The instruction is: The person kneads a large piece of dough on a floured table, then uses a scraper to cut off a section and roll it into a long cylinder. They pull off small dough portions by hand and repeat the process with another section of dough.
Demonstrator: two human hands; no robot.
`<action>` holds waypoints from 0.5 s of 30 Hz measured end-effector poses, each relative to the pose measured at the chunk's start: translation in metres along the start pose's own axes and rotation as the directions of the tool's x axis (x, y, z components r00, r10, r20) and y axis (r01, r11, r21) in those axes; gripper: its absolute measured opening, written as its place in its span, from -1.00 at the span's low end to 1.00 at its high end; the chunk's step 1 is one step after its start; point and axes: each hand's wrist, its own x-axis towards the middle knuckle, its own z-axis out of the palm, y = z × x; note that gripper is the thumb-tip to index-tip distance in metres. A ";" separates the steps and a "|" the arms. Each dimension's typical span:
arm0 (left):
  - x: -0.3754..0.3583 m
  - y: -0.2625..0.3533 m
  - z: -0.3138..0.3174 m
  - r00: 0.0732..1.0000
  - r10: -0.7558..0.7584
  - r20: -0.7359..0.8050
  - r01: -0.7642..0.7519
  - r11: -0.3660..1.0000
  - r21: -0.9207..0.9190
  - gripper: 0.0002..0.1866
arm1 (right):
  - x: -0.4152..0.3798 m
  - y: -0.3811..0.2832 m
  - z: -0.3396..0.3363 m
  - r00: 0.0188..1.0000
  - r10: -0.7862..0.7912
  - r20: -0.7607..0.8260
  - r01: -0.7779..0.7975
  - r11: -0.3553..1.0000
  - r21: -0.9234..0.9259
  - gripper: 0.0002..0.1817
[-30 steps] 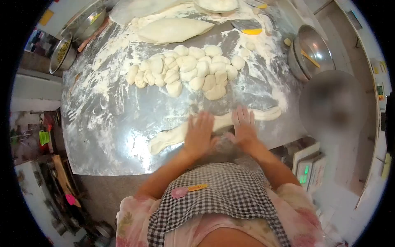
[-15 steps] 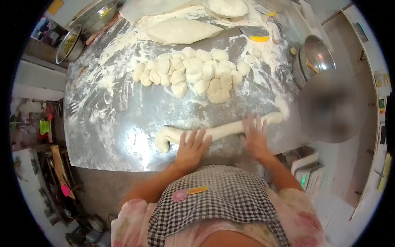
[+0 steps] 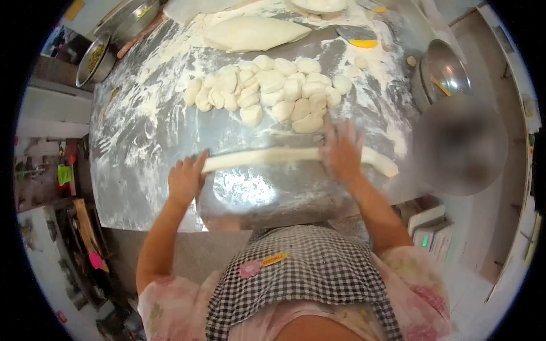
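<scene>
A long, thin rope of dough (image 3: 267,157) lies stretched across the floured steel table (image 3: 148,142). My left hand (image 3: 185,181) is at its left end, fingers curled on the tip. Flat on the rope near its right end rests my right hand (image 3: 342,151), fingers spread. A short stub of dough sticks out past that hand to the right. Just beyond the rope sits a pile of several cut dough pieces (image 3: 267,92).
A large flat slab of dough (image 3: 253,33) lies at the table's far side. A yellow-handled scraper (image 3: 358,40) is at the far right. Steel bowls (image 3: 446,71) stand right, another bowl (image 3: 94,59) far left. A scale (image 3: 426,230) sits below the table's right edge.
The dough rope has grown longer and thinner and rolled away from me. My left hand slid out to its left end; my right hand moved forward with the rope.
</scene>
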 end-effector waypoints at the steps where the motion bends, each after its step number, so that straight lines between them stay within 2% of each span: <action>1: -0.008 0.013 0.007 0.997 0.011 -0.080 -0.015 0.999 -0.044 -0.41 | -0.030 0.001 0.007 0.997 -0.058 0.048 0.056 0.998 0.038 -0.20; 2: -0.012 0.026 0.010 0.987 0.019 -0.157 -0.033 0.996 -0.089 -0.37 | -0.061 0.004 0.018 0.989 -0.117 0.095 0.110 0.991 0.080 -0.16; 4: 0.001 0.095 -0.013 0.983 0.030 0.181 0.036 0.935 -0.352 -0.22 | -0.116 0.008 0.027 0.964 -0.210 0.162 0.200 0.977 0.080 -0.09; 6: 0.003 0.147 0.001 0.928 0.316 0.199 -0.230 0.903 -0.362 -0.13 | -0.127 0.016 0.024 0.961 -0.205 0.187 0.189 0.977 0.097 -0.08; 8: 0.024 0.157 0.028 0.960 0.232 0.155 -0.204 0.962 -0.181 -0.09 | -0.111 0.018 0.014 0.963 -0.154 0.220 0.139 0.987 0.080 -0.10; 9: 0.039 0.157 0.037 0.973 0.190 0.131 -0.179 0.980 -0.090 -0.08 | -0.078 0.015 0.000 0.965 -0.105 0.241 0.094 0.994 0.056 -0.12; 10: 0.063 0.151 0.022 0.981 0.072 0.179 -0.056 0.994 -0.096 -0.08 | -0.044 0.017 -0.006 0.964 -0.057 0.259 0.050 0.998 0.032 -0.14; 11: 0.091 0.142 0.008 0.972 -0.048 0.230 0.071 0.993 -0.094 -0.08 | -0.015 0.026 0.002 0.987 0.004 0.158 0.002 0.999 -0.038 -0.18; 12: 0.108 0.130 0.021 0.978 -0.190 0.086 0.198 0.976 -0.093 -0.09 | 0.011 0.033 0.012 0.997 0.058 0.053 -0.053 0.994 -0.099 -0.23; 13: 0.127 0.116 0.027 0.956 -0.292 -0.031 0.287 0.951 -0.112 -0.14 | 0.035 0.042 0.015 0.991 0.095 -0.096 -0.100 0.994 -0.051 -0.25; 14: 0.135 0.105 0.029 0.942 -0.319 -0.102 0.309 0.945 -0.105 -0.16 | 0.049 0.049 0.016 0.961 0.137 -0.241 -0.141 0.990 0.002 -0.28; 15: 0.139 0.097 0.030 0.925 -0.338 -0.173 0.325 0.940 -0.098 -0.19 | 0.049 0.049 0.016 0.957 0.160 -0.241 -0.165 0.986 0.002 -0.28</action>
